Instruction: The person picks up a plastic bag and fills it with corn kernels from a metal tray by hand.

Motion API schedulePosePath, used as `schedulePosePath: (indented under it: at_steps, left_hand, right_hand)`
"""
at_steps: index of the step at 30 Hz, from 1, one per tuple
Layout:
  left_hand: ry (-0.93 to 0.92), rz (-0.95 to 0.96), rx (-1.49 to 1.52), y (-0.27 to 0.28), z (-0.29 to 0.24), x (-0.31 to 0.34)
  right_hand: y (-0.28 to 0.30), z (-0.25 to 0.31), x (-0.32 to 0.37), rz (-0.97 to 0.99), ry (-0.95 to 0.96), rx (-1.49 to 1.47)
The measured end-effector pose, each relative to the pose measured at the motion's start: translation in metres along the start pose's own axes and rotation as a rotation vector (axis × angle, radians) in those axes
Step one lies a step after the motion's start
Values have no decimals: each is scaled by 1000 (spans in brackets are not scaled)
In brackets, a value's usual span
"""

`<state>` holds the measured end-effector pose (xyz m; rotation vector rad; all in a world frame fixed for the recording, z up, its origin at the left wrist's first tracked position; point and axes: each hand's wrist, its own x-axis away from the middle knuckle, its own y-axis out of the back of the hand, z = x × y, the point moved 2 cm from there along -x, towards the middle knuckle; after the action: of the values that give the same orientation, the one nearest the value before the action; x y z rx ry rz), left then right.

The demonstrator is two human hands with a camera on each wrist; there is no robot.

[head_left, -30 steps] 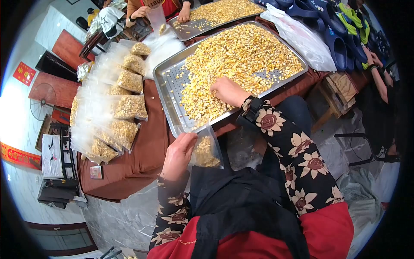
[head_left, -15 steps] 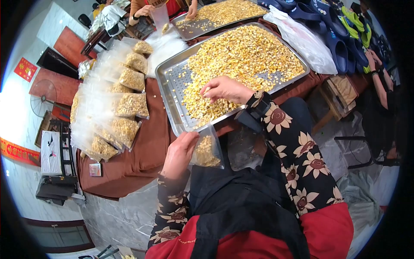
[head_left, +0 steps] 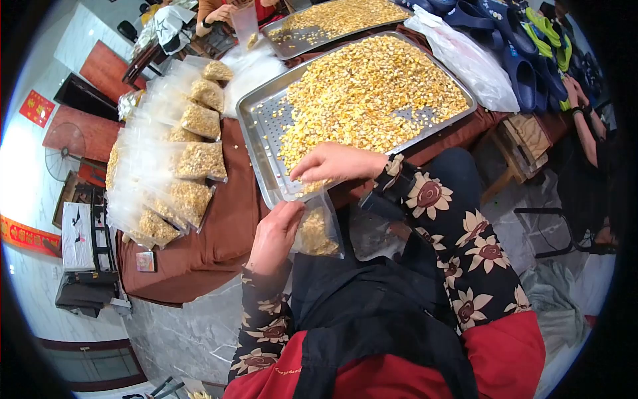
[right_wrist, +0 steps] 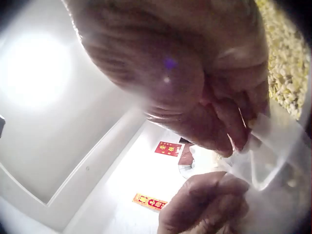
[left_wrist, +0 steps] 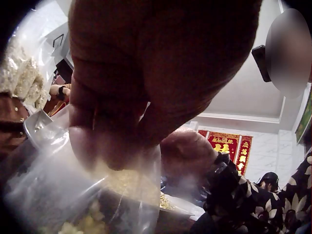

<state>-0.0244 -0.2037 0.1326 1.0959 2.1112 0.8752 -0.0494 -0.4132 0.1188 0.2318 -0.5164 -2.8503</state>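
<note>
My left hand [head_left: 278, 234] pinches the upper edge of a clear plastic bag [head_left: 320, 229] partly filled with yellow corn kernels. The bag hangs just off the near edge of a perforated metal tray [head_left: 256, 163]. Over the bag's mouth is my right hand [head_left: 342, 163], fingers bent downward round some kernels. In the right wrist view, a kernel [right_wrist: 251, 122] shows between its fingers, right beside the clear plastic [right_wrist: 273, 151]. A broad heap of corn kernels [head_left: 372, 93] covers most of the tray. The left wrist view has the bag [left_wrist: 44, 180] below dark, shadowed fingers.
Filled bags [head_left: 199, 161] lie in overlapping rows on the brown tablecloth [head_left: 232, 199] to the left. Behind is a second corn tray [head_left: 286, 46], where another person holds a bag [head_left: 246, 25]. A white plastic bag [head_left: 465, 63] and blue slippers [head_left: 522, 76] are at the right.
My right hand has risen from the corn heap with kernels between its fingers and moved toward me, down to the bag's mouth. My left hand and the bag have stayed nearly in place.
</note>
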Motion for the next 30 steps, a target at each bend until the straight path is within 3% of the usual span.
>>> schedulePosePath:
  at_steps: [1, 3, 4, 6, 7, 9, 13, 14, 15, 20, 24, 25, 27, 30]
  left_hand:
    - [-1, -1, 2, 0, 0, 0]
    - [23, 5, 31, 0, 0, 1]
    - [20, 4, 32, 1, 0, 1]
    - [16, 6, 32, 1, 0, 1]
    - [13, 8, 33, 1, 0, 1]
    - [-15, -13, 11, 0, 1, 1]
    - [-7, -9, 11, 0, 0, 1]
    - [-6, -9, 13, 0, 0, 1]
    - [-6, -10, 14, 0, 0, 1]
    - [-2, -15, 28, 0, -1, 3]
    - [-3, -18, 31, 1, 0, 4]
    - [-2, -19, 30, 1, 0, 4]
    - [-10, -19, 20, 1, 1, 4]
    - [-6, -21, 21, 0, 2, 3]
  right_hand:
    - [8, -7, 2, 0, -2, 2]
    - [30, -28, 13, -313, -107, 309]
    - [35, -36, 19, -314, -107, 312]
    - [47, -51, 32, -407, -453, 808]
    - [51, -54, 34, -409, -456, 808]
    - [56, -66, 37, -222, -642, 706]
    - [45, -56, 36, -301, -507, 853]
    - [43, -58, 35, -400, -339, 872]
    - [43, -66, 33, -400, -340, 872]
    - [51, -94, 23, -706, -128, 623]
    - [59, -73, 25, -639, -274, 289]
    - [59, -75, 24, -638, -273, 289]
    - [56, -82, 18, -559, -257, -240]
    - [40, -44, 9, -457, -209, -371]
